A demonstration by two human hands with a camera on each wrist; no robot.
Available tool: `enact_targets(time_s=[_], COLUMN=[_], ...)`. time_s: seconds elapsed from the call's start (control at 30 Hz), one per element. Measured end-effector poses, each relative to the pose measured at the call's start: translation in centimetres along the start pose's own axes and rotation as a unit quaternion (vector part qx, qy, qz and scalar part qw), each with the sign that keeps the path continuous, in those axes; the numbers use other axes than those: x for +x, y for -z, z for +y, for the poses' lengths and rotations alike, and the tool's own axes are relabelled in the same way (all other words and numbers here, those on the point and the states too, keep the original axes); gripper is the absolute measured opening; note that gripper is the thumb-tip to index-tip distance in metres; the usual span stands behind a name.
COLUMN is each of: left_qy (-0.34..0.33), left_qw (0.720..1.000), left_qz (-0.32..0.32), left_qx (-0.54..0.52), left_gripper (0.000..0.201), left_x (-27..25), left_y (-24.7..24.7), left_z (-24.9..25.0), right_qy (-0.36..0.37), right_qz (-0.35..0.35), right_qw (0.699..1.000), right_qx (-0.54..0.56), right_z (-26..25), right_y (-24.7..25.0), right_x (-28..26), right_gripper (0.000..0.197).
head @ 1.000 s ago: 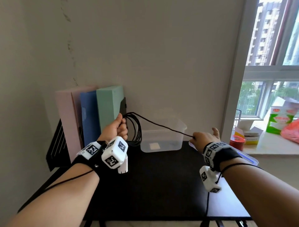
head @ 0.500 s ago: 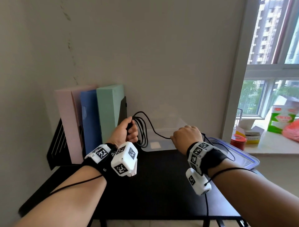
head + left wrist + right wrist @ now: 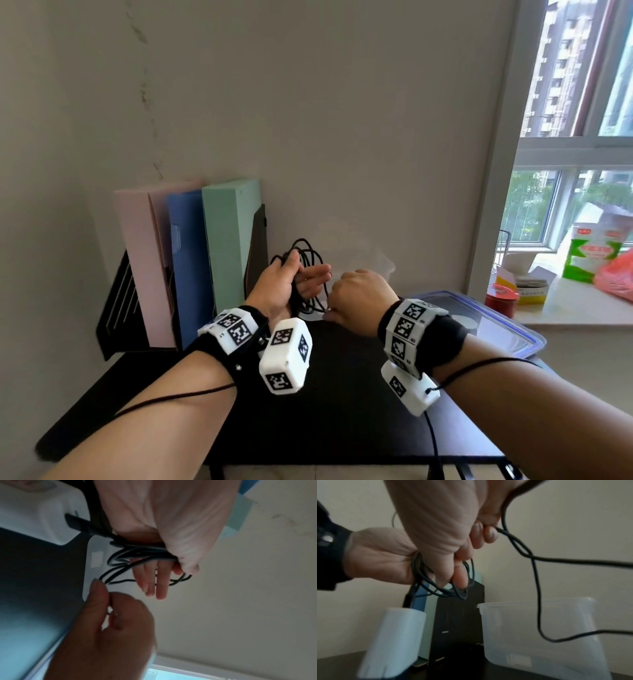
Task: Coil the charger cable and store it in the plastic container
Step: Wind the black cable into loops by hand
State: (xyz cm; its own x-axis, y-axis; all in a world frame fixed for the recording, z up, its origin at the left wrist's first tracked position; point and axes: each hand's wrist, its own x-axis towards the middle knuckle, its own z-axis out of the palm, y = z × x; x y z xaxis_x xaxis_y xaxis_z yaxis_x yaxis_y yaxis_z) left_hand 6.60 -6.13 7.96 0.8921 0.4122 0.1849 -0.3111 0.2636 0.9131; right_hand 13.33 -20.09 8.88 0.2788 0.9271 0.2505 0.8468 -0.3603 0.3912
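Observation:
The black charger cable [image 3: 310, 253] is gathered in several loops in my left hand [image 3: 291, 284], above the table's back. In the left wrist view the thumb clamps the loops [image 3: 137, 555] against the palm while the fingers [image 3: 159, 588] stretch out straight. My right hand [image 3: 359, 298] is curled just right of it and pinches a loose strand [image 3: 536, 574] between thumb and fingertips [image 3: 488, 532]. A white block [image 3: 34, 513] hangs at the cable's plug end. The clear plastic container [image 3: 539, 622] stands open behind the hands, mostly hidden in the head view.
The container's blue-rimmed lid [image 3: 507, 329] lies on the black table [image 3: 342, 411] at the right. Pink, blue and green folders [image 3: 226, 240] stand in a black holder at the back left. A windowsill with a red tin [image 3: 500, 301] and packages is at the far right.
My right hand has come left from the table's right side to the left hand, bringing the taut strand in as slack. The left hand's fingers have straightened out from a fist.

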Motion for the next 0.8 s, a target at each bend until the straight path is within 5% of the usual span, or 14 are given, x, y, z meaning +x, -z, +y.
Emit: enact_targets(time_s=[0.1,0.23,0.33,0.4,0.63,0.8], left_qy=[-0.004,-0.001,-0.007,0.004,0.059,0.034], left_qw=[0.994,0.986,0.982,0.978,0.956,0.965], left_qz=[0.042,0.046,0.026,-0.017,-0.057,0.011], left_qx=[0.097,0.161,0.186,0.208,0.280,0.261], left_gripper=[0.027,0.053,0.020,0.024,0.034,0.018], left_x=[0.1,-0.5,-0.9,-1.5,-1.2,-0.7], left_y=[-0.1,-0.5,-0.9,-1.3,-0.4,1.8], left_z=[-1.4,-1.6,-1.7,-1.6,-1.0,-0.4], right_qy=[0.037,0.018,-0.001,-0.019,-0.065,-0.196], right_qz=[0.022,0.026,0.064,0.076,0.052,-0.103], right_qw=[0.993,0.973,0.949,0.941,0.967,0.965], right_qx=[0.113,0.231,0.309,0.330,0.241,0.142], right_z=[-0.5,-0.7,0.0,0.7,2.2,5.0], right_y=[0.4,0.5,0.5,0.6,0.2,-1.4], right_x=[0.2,0.4,0.2,0.2,0.1,-1.2], right_gripper=[0.025,0.022,0.032,0.030,0.030,0.033])
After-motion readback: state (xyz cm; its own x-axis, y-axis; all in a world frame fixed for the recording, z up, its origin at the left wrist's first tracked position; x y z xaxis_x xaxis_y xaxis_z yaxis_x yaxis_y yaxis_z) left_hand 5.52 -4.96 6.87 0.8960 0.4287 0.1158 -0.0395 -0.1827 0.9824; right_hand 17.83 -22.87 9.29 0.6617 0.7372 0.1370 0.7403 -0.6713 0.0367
